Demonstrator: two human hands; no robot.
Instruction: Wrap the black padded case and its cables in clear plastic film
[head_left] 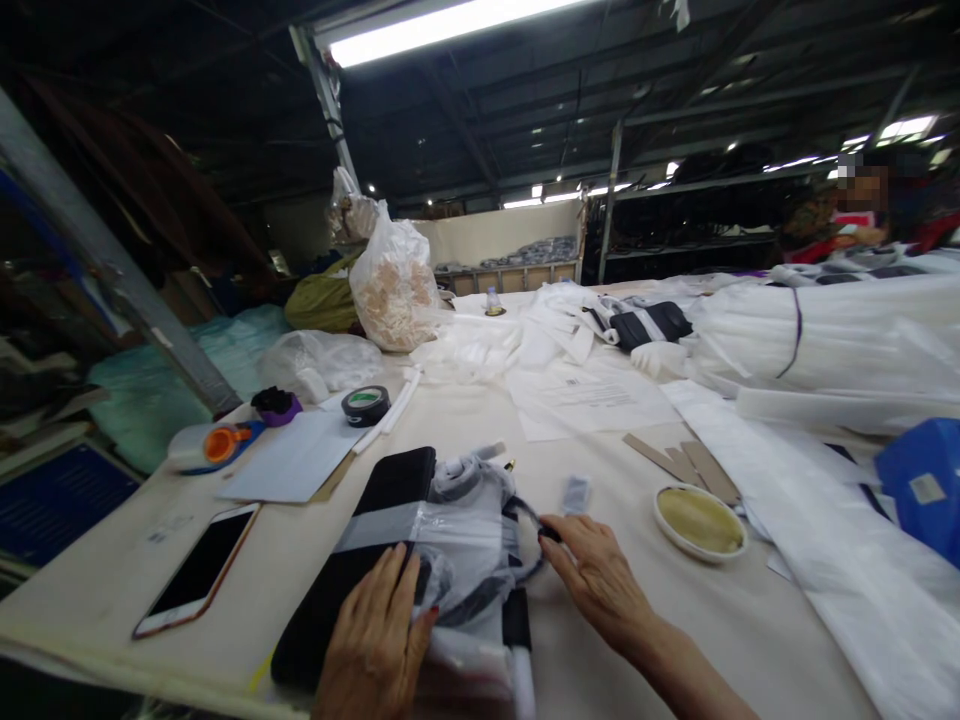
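A black bag (397,480) with a grey band across it lies on the table in front of me, its right part covered by translucent plastic wrap (472,530). My left hand (379,630) rests on the near part of the bag, fingers stretched out and lying flat. At the bag's right edge a dark strap (531,512) curves out in a loop. My right hand (600,575) pinches the end of this strap between thumb and fingers. A small clear packet (577,494) lies just beyond the right hand.
To the left are a phone (201,570), white sheets (289,465), a roll of black tape (366,405) and a tape dispenser (214,446). On the right lie a round yellowish dish (701,522), cardboard strips (694,465) and white wrapping sheets (810,530). A person (859,215) is far right.
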